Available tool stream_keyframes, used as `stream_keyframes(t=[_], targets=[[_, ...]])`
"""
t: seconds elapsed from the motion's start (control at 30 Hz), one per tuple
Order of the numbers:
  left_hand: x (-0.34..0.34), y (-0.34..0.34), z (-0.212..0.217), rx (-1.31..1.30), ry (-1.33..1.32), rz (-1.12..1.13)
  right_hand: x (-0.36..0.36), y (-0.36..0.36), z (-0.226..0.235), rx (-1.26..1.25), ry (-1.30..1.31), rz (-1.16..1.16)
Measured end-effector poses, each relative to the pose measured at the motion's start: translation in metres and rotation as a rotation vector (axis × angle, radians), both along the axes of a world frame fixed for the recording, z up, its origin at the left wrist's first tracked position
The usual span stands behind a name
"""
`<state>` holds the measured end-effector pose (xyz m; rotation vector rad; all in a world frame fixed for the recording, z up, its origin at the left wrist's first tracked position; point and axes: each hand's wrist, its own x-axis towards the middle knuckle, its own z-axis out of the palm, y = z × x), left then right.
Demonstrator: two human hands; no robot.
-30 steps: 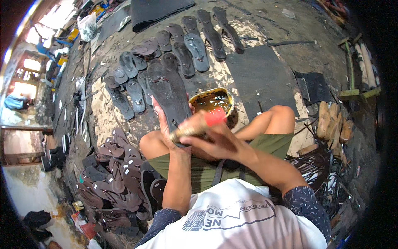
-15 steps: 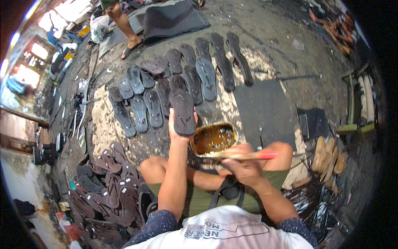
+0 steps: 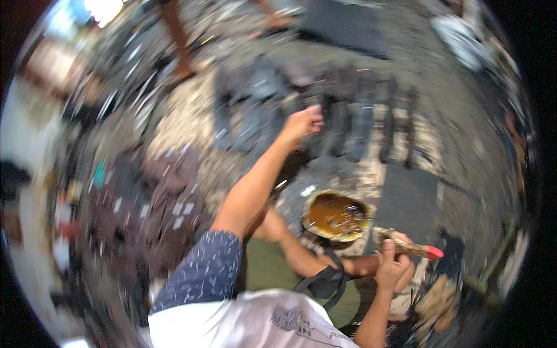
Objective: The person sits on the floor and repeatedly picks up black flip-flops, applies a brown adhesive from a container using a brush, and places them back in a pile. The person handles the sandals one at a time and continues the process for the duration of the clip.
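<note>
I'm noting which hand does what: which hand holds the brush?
The right hand: it grips the red-ended brush. The left hand, out by the blurred sandals, shows no brush.

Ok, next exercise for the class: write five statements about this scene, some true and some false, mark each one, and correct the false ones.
1. The right hand holds a brush with a red handle end. True.
2. A dark mat lies to the right of the container of brown liquid. True.
3. The left hand is inside the container. False: it is held out at the rows of sandals, beyond the container; blur hides whether it touches one.
4. The pile of brown sandals is right of the container. False: it is on the left.
5. Another person's legs show near the top of the picture. True.
</note>
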<state>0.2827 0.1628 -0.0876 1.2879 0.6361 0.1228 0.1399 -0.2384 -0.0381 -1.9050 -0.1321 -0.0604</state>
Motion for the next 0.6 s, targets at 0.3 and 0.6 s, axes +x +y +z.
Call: stream_keyframes(t=[0.3,0.6], targets=[[-0.411,0.129,0.112,1.414,0.081,0.818,0.02,0.022,-0.012,0.089,0.075,0.101],[-0.568,0.125,0.035,1.749,1.132,0.734,0.036,0.024,-0.017,0.122,-0.078,0.182]])
